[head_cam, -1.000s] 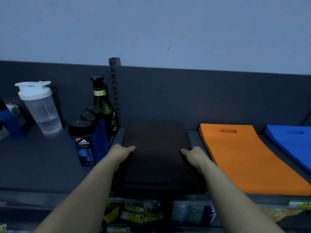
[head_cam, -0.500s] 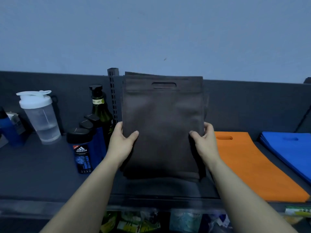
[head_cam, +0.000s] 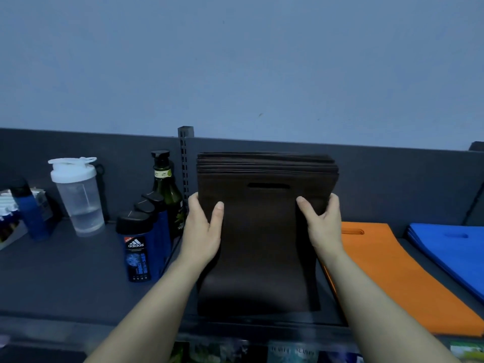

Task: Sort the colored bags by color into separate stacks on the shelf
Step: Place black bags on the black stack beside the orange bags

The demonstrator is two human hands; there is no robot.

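Brown bags (head_cam: 262, 231) held upright, adidas bottles (head_cam: 137, 255) left, orange bags (head_cam: 387, 271) right

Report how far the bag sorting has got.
Done: the orange stack and blue stack lie flat, apart on the shelf. In hand: left hand and right hand grip the brown stack upright by its sides. Left, likely: laying it flat beside the orange.

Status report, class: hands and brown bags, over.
Left hand and right hand grip brown bag stack, standing on shelf. Orange bags lie right. Adidas bottle close left.
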